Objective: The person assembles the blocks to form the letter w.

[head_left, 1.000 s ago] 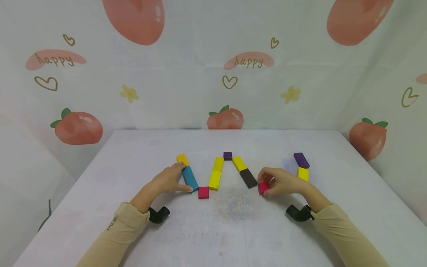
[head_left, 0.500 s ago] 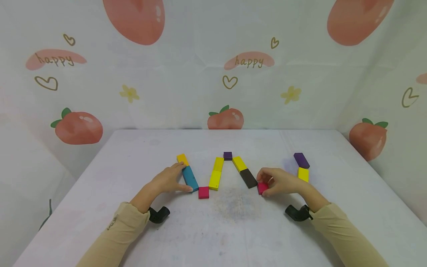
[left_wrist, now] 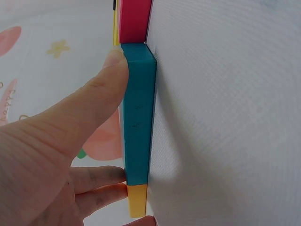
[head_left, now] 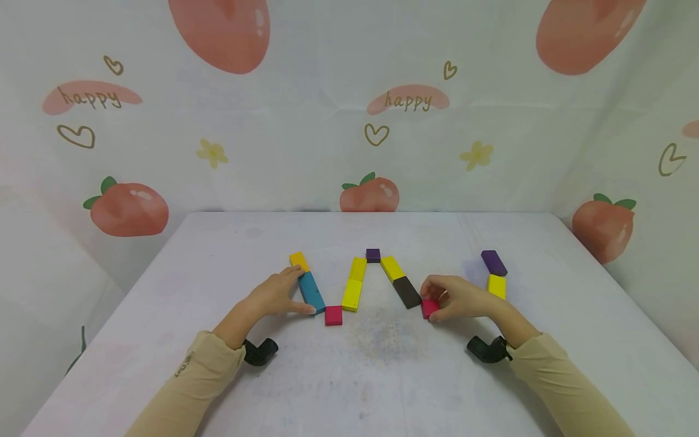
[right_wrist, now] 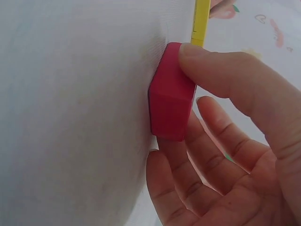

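My right hand (head_left: 459, 296) pinches a red block (head_left: 429, 309) by thumb and fingers, against the lower corner of a dark brown block (head_left: 406, 292). In the right wrist view the thumb lies on one edge of the red block (right_wrist: 171, 94), fingers on its other side. On the left, my left hand (head_left: 273, 296) rests along a blue block (head_left: 312, 293), thumb at its near end. Fingertips touch the joint between the blue block (left_wrist: 138, 117) and an orange block (left_wrist: 137, 201) in the left wrist view. A second red block (head_left: 334, 315) sits at the blue one's near end.
Yellow blocks (head_left: 352, 295) rise from the second red block to a small purple block (head_left: 373, 255). Another yellow block (head_left: 391, 268) slopes down to the brown one. Farther right lie a long purple block (head_left: 494, 262) and a yellow block (head_left: 496, 284), partly behind my right hand.
My right hand has slid the red block slightly left, up to the dark brown block's corner, and then stayed there. The left hand has not moved.
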Demonstrator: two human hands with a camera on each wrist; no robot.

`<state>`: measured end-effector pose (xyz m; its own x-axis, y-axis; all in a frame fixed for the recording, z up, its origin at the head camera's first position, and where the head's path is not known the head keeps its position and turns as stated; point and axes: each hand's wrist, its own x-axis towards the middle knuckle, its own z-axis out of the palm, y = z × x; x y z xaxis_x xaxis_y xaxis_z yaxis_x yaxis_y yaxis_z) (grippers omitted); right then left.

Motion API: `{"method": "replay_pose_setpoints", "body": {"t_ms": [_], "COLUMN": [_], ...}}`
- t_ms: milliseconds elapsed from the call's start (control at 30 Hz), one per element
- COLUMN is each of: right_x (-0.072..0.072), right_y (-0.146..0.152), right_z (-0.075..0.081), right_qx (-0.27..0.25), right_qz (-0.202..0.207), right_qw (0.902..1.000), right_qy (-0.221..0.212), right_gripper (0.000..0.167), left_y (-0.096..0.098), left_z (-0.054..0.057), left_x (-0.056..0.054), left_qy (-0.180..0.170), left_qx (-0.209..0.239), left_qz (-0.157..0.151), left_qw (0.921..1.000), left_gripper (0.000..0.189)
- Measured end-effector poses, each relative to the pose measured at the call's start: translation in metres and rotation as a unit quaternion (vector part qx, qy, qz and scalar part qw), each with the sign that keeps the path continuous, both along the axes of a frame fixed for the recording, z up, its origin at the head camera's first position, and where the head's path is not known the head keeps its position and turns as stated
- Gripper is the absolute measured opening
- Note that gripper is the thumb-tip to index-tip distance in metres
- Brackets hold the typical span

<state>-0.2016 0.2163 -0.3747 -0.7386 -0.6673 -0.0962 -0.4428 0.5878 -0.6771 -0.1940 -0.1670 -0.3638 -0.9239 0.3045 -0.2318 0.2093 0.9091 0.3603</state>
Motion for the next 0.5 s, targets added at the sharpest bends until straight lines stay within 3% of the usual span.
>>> {"method": "replay_pose_setpoints", "body": {"t_ms": [500], "right_x": [0.0025], "right_y": [0.0024], "right_z": [0.0045], "right_qx": [0.008], "right_qz": [-0.004], "right_qw": [0.9999], "right_qy": [0.005], "right_gripper": [0.036], "left_y": [-0.0004], "left_z": [-0.0004], "left_x": [-0.0002], "left_qy": [0.003], "left_qx": [0.003], "left_qz": [-0.004], "left_qw": [1.0000], "left_gripper": [0.092]}}
